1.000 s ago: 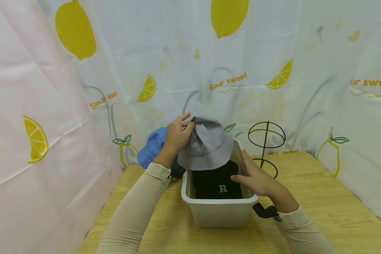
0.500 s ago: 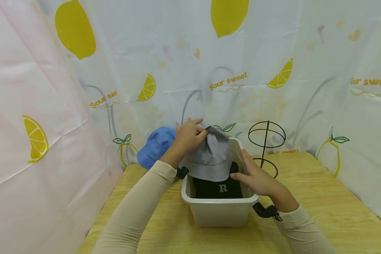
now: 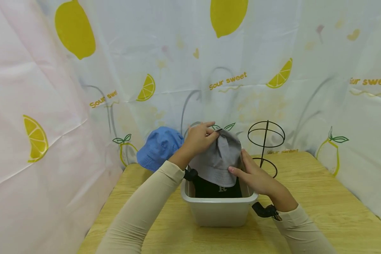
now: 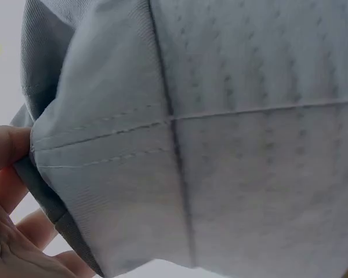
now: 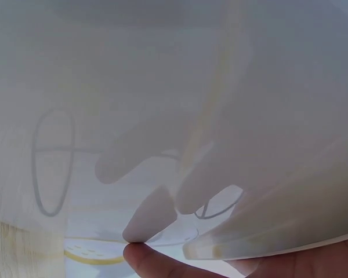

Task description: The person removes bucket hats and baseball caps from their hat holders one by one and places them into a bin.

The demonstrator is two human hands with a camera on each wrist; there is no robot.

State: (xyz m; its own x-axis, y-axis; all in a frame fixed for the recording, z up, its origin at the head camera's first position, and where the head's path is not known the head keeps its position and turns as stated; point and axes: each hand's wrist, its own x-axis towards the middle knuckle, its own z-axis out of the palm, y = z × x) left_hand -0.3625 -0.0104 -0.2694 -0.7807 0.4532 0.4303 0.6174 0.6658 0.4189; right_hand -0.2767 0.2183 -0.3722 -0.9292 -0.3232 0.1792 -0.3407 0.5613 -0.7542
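Note:
With thumb and fingertips, my left hand [image 3: 198, 139] pinches the crown of a grey bucket hat [image 3: 216, 158], whose brim hangs inside a white plastic bin [image 3: 220, 213]. Stitched grey cloth fills most of the left wrist view. Beneath it in the bin lies a black cap [image 3: 206, 189] with a pale letter R, partly hidden. At the bin's right side is my right hand [image 3: 257, 178], straight fingers outside the wall and thumb reaching over the rim to the grey brim. The right wrist view shows a fingertip [image 5: 139, 255] touching the bin's glossy outer wall.
A blue bucket hat [image 3: 160, 148] sits left of the bin. At the back right stands a black wire hat stand [image 3: 264, 145]. Both are on the wooden table [image 3: 304, 197], before a lemon-print curtain [image 3: 184, 35].
My left hand has brought the grey hat down and to the right, so it covers more of the black cap and meets my right thumb. The right hand stays at the bin.

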